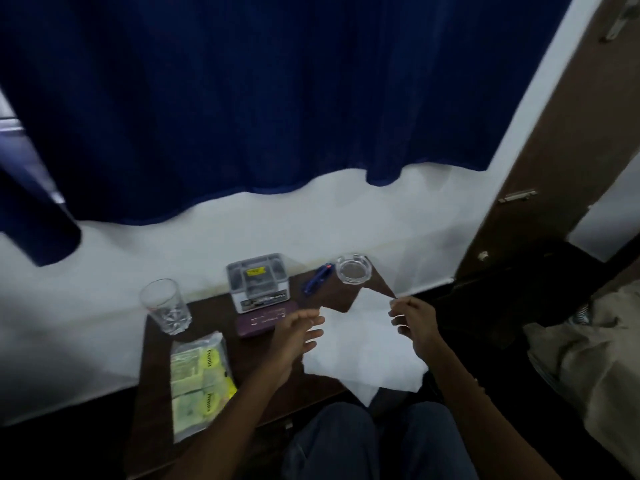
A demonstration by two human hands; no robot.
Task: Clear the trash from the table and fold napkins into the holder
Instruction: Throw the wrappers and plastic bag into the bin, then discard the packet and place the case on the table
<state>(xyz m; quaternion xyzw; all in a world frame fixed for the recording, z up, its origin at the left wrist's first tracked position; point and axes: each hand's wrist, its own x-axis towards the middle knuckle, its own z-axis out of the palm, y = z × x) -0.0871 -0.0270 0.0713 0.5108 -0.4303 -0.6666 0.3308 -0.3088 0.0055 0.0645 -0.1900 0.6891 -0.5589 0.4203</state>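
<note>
A white napkin (pixel 360 344) is spread open over the right part of the small dark table (pixel 156 368), its lower corner hanging over the near edge. My right hand (pixel 414 320) pinches the napkin's far right corner and lifts it. My left hand (pixel 299 332) hovers at the napkin's left edge with fingers straight and spread, holding nothing. A grey square holder (pixel 258 280) stands at the back of the table, beyond my left hand.
A clear drinking glass (pixel 165 306) stands at the back left. A plastic pack of green-yellow napkins (pixel 201 379) lies at the front left. A dark purple case (pixel 263 322), a blue pen (pixel 317 277) and a glass ashtray (pixel 353 268) sit near the wall.
</note>
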